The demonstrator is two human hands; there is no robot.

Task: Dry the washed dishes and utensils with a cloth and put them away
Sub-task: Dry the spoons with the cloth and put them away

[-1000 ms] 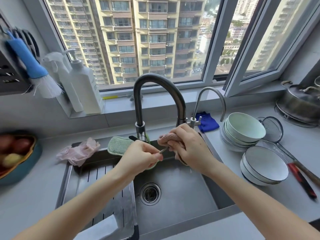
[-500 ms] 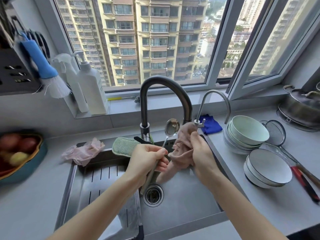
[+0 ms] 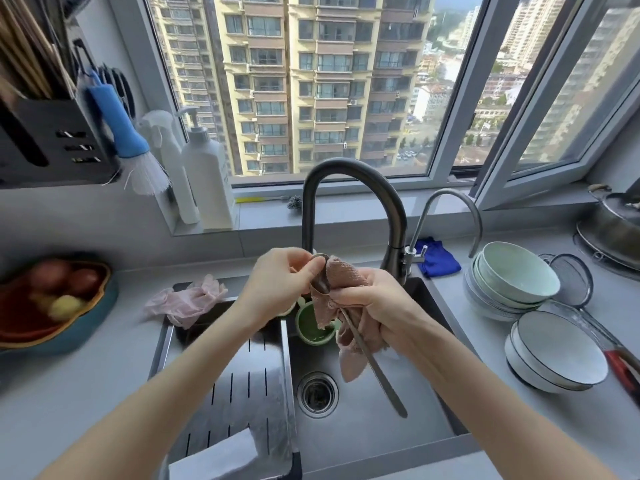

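Over the sink (image 3: 374, 427), my left hand (image 3: 277, 285) pinches the bowl end of a metal spoon (image 3: 377, 372), whose handle slants down to the right. My right hand (image 3: 377, 306) grips a pink cloth (image 3: 346, 282) wrapped round the spoon's neck; a tail of cloth hangs below. On the counter to the right stand stacked pale green bowls (image 3: 512, 275) and white bowls with dark rims (image 3: 557, 351).
A dark tap (image 3: 349, 171) arches just behind my hands, with a thin tap (image 3: 446, 195) beside it. A green sponge (image 3: 311, 327) sits below my hands. Pink gloves (image 3: 187, 299), a fruit bowl (image 3: 55, 306), a strainer (image 3: 571, 278), a blue cloth (image 3: 436, 258) and a drain tray (image 3: 235, 386) surround the sink.
The spoon has flipped: its bowl was up with my left hand on the handle. Now my left hand pinches the bowl end and the handle points down through the cloth.
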